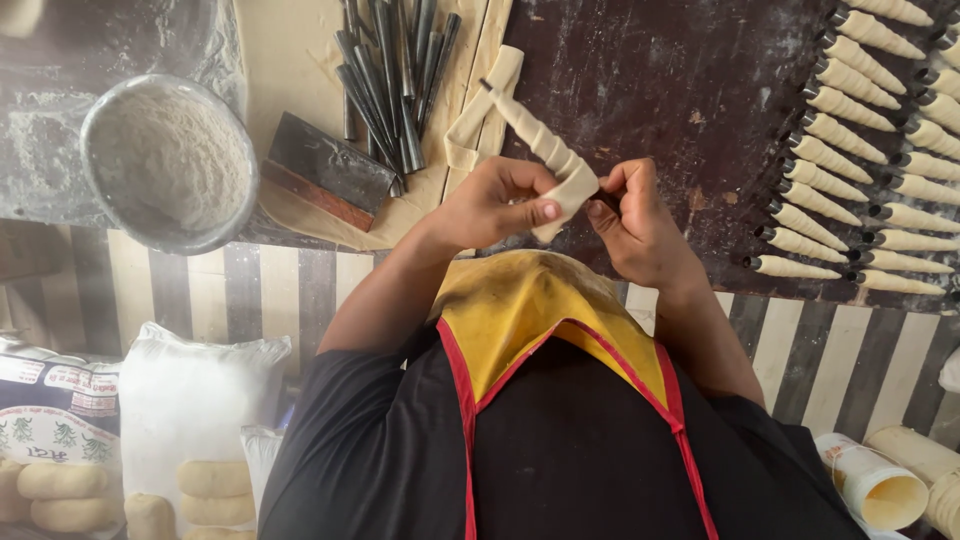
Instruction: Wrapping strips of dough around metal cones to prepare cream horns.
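My left hand (495, 205) pinches a pale dough strip against the wide end of a cone mould (545, 148). The strip is wound in a spiral along the mould, whose dark tip points away from me. My right hand (635, 220) grips the wide end of the same mould from the right. A loose tail of the dough strip (470, 130) trails from the tip onto the rolled dough sheet (290, 60) on the dark worktop (680, 80).
A pile of bare dark metal cones (395, 75) lies on the dough sheet, a flat scraper (325, 170) beside it. A metal bowl of flour (168, 160) sits at left. Rows of wrapped dough cones (860, 150) fill the right. Sacks (190, 400) and containers (875, 485) stand below.
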